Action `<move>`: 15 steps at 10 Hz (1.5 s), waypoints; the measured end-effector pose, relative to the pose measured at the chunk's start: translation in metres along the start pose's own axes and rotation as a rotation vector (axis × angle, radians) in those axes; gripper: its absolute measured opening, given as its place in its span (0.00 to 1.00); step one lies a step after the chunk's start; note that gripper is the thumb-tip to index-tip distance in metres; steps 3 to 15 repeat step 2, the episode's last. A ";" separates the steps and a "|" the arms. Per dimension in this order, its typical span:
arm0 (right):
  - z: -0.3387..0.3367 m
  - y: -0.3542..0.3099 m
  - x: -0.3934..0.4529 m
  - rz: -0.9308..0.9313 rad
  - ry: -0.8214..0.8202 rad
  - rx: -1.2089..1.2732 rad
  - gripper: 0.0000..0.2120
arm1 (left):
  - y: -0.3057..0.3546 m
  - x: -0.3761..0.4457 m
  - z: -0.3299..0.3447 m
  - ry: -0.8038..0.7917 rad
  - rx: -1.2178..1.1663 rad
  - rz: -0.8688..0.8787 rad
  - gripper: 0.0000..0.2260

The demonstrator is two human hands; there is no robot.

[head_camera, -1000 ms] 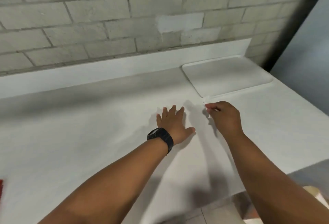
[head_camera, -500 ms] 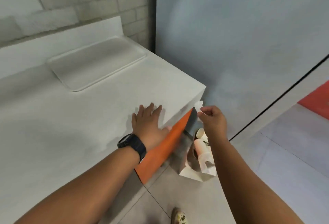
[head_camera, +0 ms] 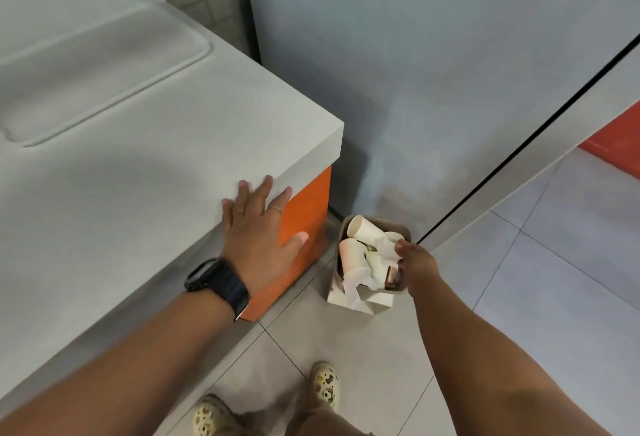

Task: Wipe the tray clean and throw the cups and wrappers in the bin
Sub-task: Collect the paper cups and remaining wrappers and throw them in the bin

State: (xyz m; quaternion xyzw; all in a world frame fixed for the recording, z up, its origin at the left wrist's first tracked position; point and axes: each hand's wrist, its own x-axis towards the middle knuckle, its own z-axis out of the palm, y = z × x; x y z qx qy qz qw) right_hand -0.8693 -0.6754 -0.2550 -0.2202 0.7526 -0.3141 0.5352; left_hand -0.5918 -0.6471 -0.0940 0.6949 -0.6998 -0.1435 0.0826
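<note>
- Wrapper (head_camera: 387, 247), a small white crumpled piece, sits at the tips of the right hand (head_camera: 415, 261), just over the bin's open top.
- The right fingers are curled in toward the wrapper, but I cannot tell if they pinch it or only touch it.
- The bin (head_camera: 367, 300) stands on the floor (head_camera: 346, 349), close to the orange side of the counter (head_camera: 173, 200) and close to the grey wall (head_camera: 415, 89).
- Cups (head_camera: 363, 229) and white scraps fill the bin up to its rim, and one scrap hangs over its front edge.
- The tray (head_camera: 104, 65) lies flat on the counter, far back near the brick wall, well apart from both hands.
- Open floor lies to the right of the bin and in front of it.
- The left hand (head_camera: 259, 231) lies flat on the counter's front edge near the corner, fingers spread and straight, with the thumb hanging over the orange side.
- A black watch (head_camera: 218, 281) is on the left wrist.
- The right arm reaches forward and down to the bin.
- Two spotted shoes (head_camera: 325, 383) stand on the floor below.
</note>
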 end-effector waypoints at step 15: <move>0.006 -0.003 0.008 0.014 -0.084 -0.014 0.11 | 0.006 -0.003 -0.006 0.018 -0.034 -0.077 0.32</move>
